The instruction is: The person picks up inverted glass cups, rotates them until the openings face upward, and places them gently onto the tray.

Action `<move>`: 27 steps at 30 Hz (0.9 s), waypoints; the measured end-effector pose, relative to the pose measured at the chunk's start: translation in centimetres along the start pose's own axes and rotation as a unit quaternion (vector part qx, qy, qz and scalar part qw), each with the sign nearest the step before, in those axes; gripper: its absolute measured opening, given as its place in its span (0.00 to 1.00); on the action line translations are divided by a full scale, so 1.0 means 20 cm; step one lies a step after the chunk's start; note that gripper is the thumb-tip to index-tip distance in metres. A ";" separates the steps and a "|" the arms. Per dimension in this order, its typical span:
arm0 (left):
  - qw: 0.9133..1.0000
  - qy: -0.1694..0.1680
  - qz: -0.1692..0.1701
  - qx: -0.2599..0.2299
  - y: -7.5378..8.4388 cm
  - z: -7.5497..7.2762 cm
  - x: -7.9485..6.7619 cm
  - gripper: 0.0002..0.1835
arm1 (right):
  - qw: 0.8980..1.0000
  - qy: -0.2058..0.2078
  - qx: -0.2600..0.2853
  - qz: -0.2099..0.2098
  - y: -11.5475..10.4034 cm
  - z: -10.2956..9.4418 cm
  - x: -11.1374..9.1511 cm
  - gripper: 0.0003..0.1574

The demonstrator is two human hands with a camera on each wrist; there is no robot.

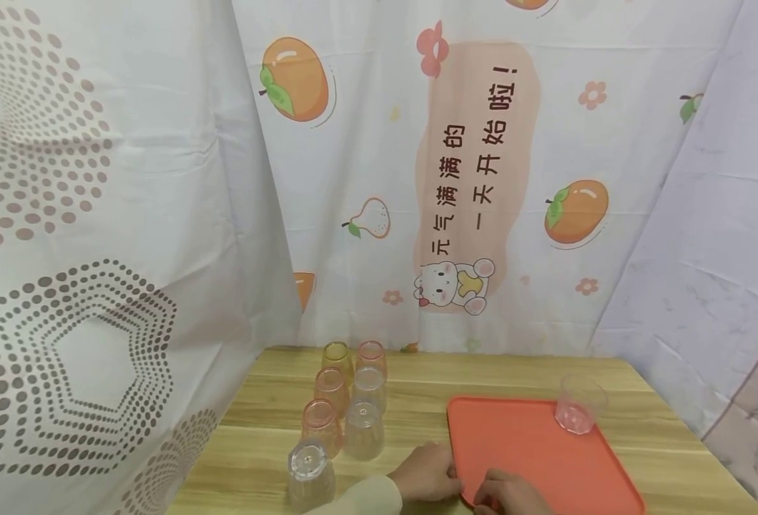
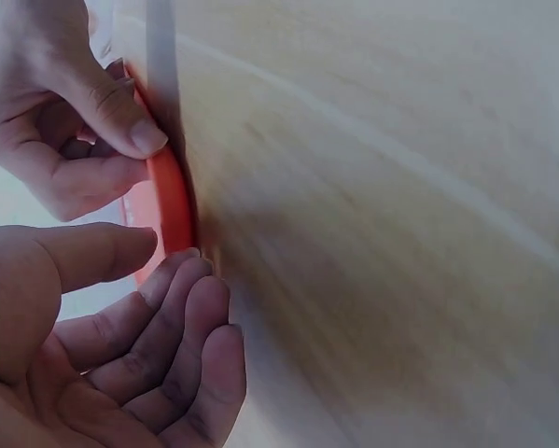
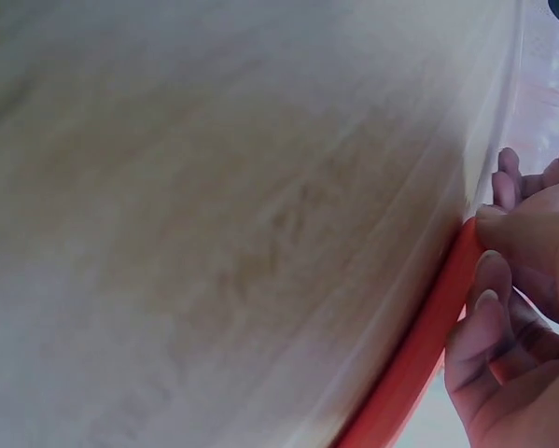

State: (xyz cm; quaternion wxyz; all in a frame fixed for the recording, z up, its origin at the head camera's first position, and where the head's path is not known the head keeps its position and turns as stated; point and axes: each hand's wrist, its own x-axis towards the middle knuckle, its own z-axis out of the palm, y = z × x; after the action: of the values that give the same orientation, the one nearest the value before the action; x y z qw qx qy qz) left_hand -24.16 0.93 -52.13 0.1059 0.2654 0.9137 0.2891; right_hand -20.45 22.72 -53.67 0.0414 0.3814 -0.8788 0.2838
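Note:
A flat red-orange tray with a raised rim lies on the wooden table. My left hand is at its near left corner, thumb and fingertips about the rim. Close beside it, my right hand pinches the near edge, its thumb pressed on the rim and its fingers curled. In the right wrist view, both hands meet the rim near each other. A clear cup appears upright at the tray's back right corner.
Left of the tray, several see-through tumblers stand upside down in two rows: clear ones, pink ones and a yellow one. The nearest clear tumbler is beside my left forearm. A printed curtain hangs behind the table.

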 end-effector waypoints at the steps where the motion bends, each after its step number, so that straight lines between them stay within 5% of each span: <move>1: 1.000 0.001 0.002 0.001 -0.01 -0.01 0.00 0.27 | 1.000 0.001 -0.001 -0.004 0.00 0.00 0.00 0.06; 9: 0.997 0.044 0.021 0.062 -0.02 -0.14 -0.07 0.21 | 1.000 -0.011 0.012 0.006 -0.01 0.01 0.01 0.05; 20: 0.996 0.060 0.024 0.061 -0.04 -0.31 -0.17 0.17 | 0.998 -0.031 0.030 0.054 -0.01 0.00 0.00 0.06; 27: 0.998 0.059 0.026 -0.002 -0.07 -0.41 -0.25 0.15 | 0.995 -0.041 0.047 0.082 -0.02 -0.01 0.00 0.06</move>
State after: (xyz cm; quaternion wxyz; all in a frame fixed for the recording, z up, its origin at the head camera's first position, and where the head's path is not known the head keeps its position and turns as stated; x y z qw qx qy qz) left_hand -23.46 -6.59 -46.04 0.0448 0.2710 0.9108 0.3083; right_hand -20.28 22.61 -53.39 -0.0364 0.3215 -0.8935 0.3114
